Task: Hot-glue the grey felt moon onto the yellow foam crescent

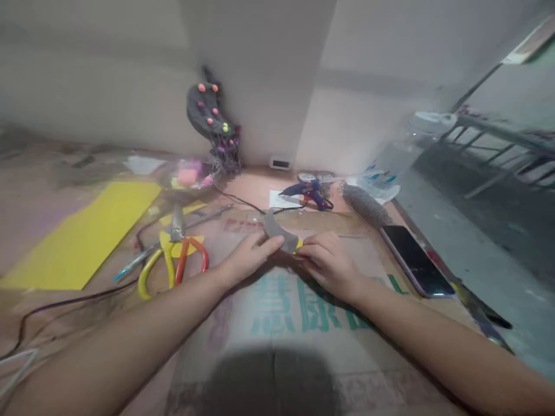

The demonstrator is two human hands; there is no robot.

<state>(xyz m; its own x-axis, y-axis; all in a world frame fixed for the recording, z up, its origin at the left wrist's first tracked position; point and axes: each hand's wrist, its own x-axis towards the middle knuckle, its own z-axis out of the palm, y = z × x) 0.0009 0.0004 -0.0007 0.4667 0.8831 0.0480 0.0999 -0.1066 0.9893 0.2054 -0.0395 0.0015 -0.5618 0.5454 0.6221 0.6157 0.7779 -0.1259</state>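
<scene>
A grey crescent-shaped piece (280, 232) is held over the cardboard, its curve opening up and to the right. My left hand (251, 252) grips its lower left side, with the thumb lying along its face. At the crescent's right end, my right hand (327, 260) pinches a small yellow piece (299, 245) between thumb and fingers. Whether the yellow piece is fixed to the crescent I cannot tell. Behind them a blue glue gun (310, 189) with a small red light rests by a white paper square (281, 200).
Yellow-and-red-handled scissors (173, 260) and a yellow sheet (99, 231) lie left. A decorated dark crescent (208, 112) is at the wall. A phone (416, 260), a grey fuzzy roll (366, 205) and a clear plastic jug (394, 153) line the right. Printed cardboard (269, 364) covers the front.
</scene>
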